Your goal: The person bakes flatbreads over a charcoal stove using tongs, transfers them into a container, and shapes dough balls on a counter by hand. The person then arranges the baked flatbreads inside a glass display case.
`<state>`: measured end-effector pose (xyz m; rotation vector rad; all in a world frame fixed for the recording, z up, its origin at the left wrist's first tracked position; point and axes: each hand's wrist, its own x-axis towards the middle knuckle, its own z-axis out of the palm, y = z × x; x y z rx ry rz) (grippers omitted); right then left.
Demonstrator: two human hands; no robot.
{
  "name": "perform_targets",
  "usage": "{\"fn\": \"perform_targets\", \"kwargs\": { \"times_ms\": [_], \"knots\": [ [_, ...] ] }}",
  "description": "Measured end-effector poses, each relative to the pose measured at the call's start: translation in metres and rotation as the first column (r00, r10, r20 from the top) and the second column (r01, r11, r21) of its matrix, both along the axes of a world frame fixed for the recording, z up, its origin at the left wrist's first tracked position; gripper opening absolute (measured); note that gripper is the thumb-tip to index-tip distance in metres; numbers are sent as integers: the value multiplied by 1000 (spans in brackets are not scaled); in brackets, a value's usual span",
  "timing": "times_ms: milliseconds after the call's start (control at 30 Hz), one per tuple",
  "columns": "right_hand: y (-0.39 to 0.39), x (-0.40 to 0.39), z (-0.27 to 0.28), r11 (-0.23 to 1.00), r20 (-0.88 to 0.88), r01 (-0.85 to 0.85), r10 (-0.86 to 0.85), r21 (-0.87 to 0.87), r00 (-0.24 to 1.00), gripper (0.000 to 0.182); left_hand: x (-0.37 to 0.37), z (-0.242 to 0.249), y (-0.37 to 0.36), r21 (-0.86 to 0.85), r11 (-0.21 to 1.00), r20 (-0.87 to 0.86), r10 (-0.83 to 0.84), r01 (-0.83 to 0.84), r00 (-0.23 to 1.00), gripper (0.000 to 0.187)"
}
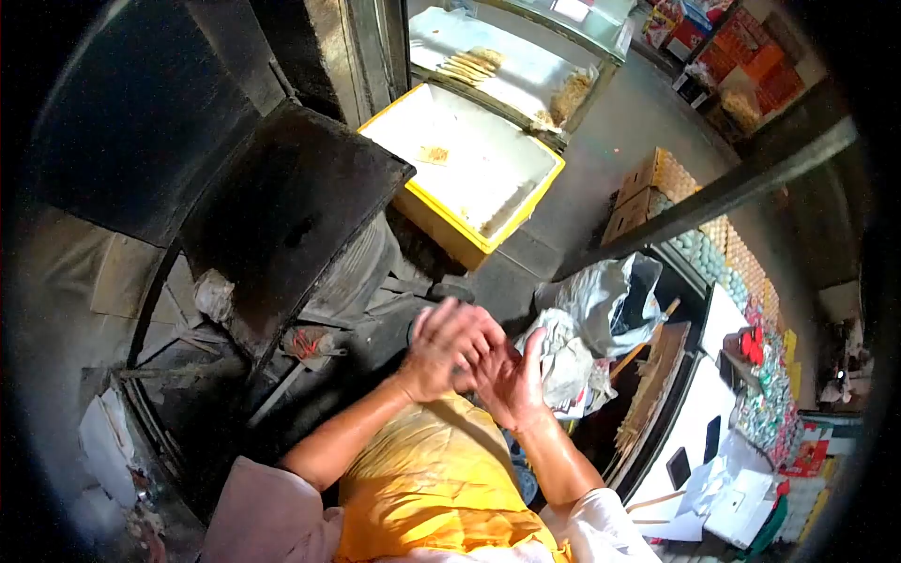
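Note:
My left hand (441, 349) and my right hand (509, 383) meet in front of my body, above the yellow apron (422, 469). The left is blurred by motion, its fingers stretched across toward the right palm and partly overlapping the right fingers. My right hand is open, palm up, with the thumb standing apart. No object shows in either hand. Close to the right hand is a crumpled white plastic bag (563, 361), and left of the left hand a dark flat board or plate (291, 216) tops a sooty stand.
A yellow-rimmed white box (535, 202) with a small flat piece inside stands ahead, below a glass case (441, 38) holding flatbreads (469, 64). Egg trays (727, 249) line the right side, behind a slanting bar (732, 188). A white counter (662, 469) carries phones and papers.

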<state>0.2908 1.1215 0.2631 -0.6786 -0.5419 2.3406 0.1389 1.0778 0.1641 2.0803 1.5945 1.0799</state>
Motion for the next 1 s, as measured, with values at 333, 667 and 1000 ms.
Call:
{"fn": "perform_targets", "kwargs": {
  "times_ms": [333,667,1000],
  "knots": [
    [-113,25,-38,-13,430,-552,-611,834,665,89,55,86,-86,-221,692,748,572,688,-336,87],
    [-260,139,-182,825,985,-538,-157,174,78,61,-68,138,-183,-172,814,975,220,556,-22,58],
    [-473,149,-220,725,942,-604,290,-330,-168,51,-178,156,-293,-256,890,954,170,376,247,45]
  ]
}}
